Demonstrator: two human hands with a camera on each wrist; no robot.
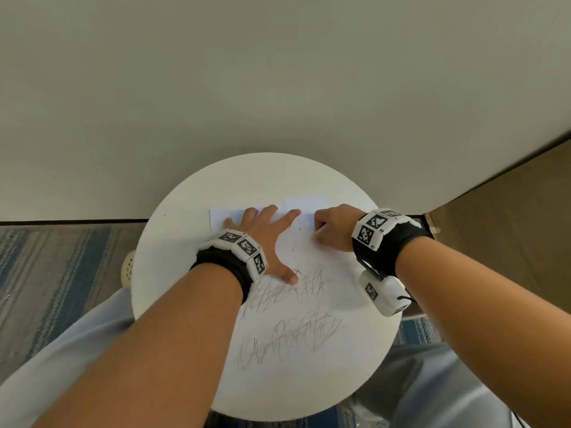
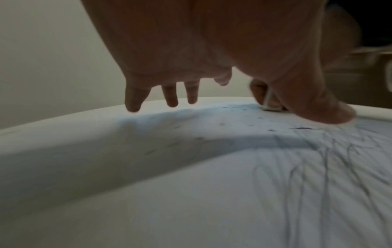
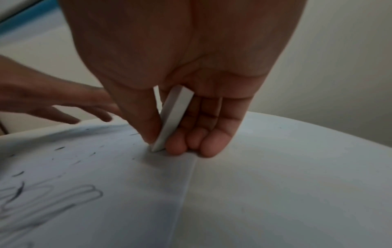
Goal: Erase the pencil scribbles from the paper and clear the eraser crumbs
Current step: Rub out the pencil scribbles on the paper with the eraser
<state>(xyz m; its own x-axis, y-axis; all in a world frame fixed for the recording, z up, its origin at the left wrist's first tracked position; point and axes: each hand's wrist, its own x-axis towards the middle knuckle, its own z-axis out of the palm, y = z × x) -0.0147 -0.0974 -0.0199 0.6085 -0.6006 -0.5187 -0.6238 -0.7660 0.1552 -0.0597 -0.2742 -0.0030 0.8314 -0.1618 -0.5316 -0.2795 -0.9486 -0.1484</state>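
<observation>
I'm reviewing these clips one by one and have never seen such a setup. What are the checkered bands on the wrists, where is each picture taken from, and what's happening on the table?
There is no machine here: a person works with two bare hands. The checkered bands are strapped to the wrists, which also carry cameras. The head view looks down from the person's head; each wrist view looks along one hand. On the round white table lies a sheet of paper with two rows of pencil scribbles and dark crumbs farther up. The left hand lies spread flat on the paper. The right hand pinches a white eraser between thumb and fingers, its end on the paper near its right edge.
</observation>
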